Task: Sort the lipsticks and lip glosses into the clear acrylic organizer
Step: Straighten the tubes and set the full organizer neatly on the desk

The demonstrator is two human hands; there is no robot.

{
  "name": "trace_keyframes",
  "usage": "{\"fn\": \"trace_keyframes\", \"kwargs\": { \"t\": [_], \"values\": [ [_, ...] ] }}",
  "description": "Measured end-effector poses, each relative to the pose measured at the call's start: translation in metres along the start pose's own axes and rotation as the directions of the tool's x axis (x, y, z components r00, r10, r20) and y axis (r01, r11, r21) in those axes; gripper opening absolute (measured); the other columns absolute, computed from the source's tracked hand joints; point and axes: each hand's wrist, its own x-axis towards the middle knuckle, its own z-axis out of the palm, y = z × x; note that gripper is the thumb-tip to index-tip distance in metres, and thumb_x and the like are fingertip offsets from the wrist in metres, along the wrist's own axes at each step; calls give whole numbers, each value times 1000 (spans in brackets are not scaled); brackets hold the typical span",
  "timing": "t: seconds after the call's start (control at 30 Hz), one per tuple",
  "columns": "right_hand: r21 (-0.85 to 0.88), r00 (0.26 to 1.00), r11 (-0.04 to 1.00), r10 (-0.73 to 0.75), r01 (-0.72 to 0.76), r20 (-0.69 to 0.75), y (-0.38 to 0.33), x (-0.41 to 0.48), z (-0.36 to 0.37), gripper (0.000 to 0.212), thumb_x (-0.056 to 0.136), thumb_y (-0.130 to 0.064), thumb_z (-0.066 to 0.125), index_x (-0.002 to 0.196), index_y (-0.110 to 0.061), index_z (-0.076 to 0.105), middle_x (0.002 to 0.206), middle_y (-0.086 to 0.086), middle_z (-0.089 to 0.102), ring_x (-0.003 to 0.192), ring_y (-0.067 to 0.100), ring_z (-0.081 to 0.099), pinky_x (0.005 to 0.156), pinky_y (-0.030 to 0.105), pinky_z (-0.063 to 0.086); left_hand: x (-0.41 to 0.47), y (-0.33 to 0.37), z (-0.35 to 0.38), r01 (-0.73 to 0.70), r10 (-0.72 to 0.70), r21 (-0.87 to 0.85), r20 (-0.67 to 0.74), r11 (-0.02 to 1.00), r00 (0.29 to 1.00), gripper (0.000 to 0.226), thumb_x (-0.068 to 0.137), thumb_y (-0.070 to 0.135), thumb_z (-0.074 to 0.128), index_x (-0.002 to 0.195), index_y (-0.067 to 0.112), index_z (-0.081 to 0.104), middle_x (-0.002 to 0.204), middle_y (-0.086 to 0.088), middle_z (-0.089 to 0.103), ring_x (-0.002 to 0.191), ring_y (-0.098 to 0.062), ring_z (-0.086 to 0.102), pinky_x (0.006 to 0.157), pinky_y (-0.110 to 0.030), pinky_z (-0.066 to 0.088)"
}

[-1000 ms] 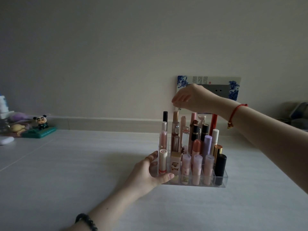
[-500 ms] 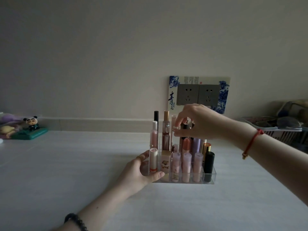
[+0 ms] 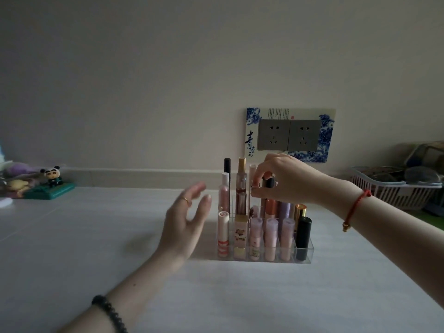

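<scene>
A clear acrylic organizer [image 3: 305, 257] stands on the white table, filled with several upright lipsticks and lip glosses. Its front row holds a white tube with red stripes [image 3: 223, 234], pink tubes and a black lipstick [image 3: 303, 237]; taller tubes stand behind. My right hand [image 3: 286, 180] reaches over the back rows, and its thumb and fingers pinch the top of a tube [image 3: 255, 188] in the middle. My left hand [image 3: 186, 224] hovers just left of the organizer with its fingers spread, holding nothing and not touching it.
A panda figurine [image 3: 51, 179] on a green base sits at the far left with other small items. A white basket [image 3: 394, 191] of objects stands at the right. A double wall socket [image 3: 289, 135] with a blue-patterned frame is behind the organizer.
My left hand has let go of the organizer's left side and lifted away, fingers spread. My right hand came down from above the tubes and now pinches one in the middle.
</scene>
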Motion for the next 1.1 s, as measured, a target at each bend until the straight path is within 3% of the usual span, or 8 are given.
{"fn": "trace_keyframes", "kwargs": {
  "t": [0.07,0.13,0.2,0.37,0.5,0.67,1.1],
  "values": [
    [4,1000,1000,2,-2,-1,0,-1,0,27,78,-45,59,97,-25,62,98,-3,53,90,12,49,77,24,42,12,19,-5,-187,193,104,-49,977,980,36,79,38,57,110,21,59,105,11,62,100,5,53,86,-5,35],
    [12,1000,1000,0,0,-8,1,-1,0,25,79,-42,60,96,-25,62,97,-4,53,90,11,48,76,23,40,24,35,-4,-350,350,260,46,900,936,23,78,24,66,101,19,63,97,9,63,95,-4,56,87,-15,39],
    [25,1000,1000,-4,5,-13,1,-2,-1,23,79,-39,60,96,-24,63,94,-7,52,88,10,47,73,21,37,37,49,-1,-431,388,387,187,815,902,22,77,24,67,98,18,65,97,5,65,97,-12,56,87,-26,39],
    [44,1000,999,-17,18,-14,0,-3,-2,22,79,-37,61,96,-24,63,87,-13,45,84,6,42,72,18,32,60,60,14,-601,388,587,459,543,799,26,80,38,60,100,22,66,101,6,65,100,-16,52,85,-26,28],
    [47,1000,999,-5,6,-28,1,-2,-2,24,79,-38,61,96,-23,64,74,-23,33,83,5,37,72,19,30,66,61,20,-622,319,632,537,462,781,29,81,44,54,97,23,66,97,7,63,97,-16,50,88,-28,28],
    [69,1000,997,-13,14,-26,3,-2,-1,22,80,-36,61,97,-22,64,83,-15,41,81,5,39,60,9,25,69,59,21,-644,259,675,590,360,765,33,82,47,52,101,22,63,101,5,60,102,-18,48,92,-31,27],
    [66,1000,998,-16,18,-23,3,0,0,24,79,-36,62,98,-21,64,90,-8,49,82,8,44,60,9,28,74,60,21,-633,165,684,621,362,766,22,82,43,55,86,22,62,88,4,60,95,-18,49,89,-31,28]
  ]
}}
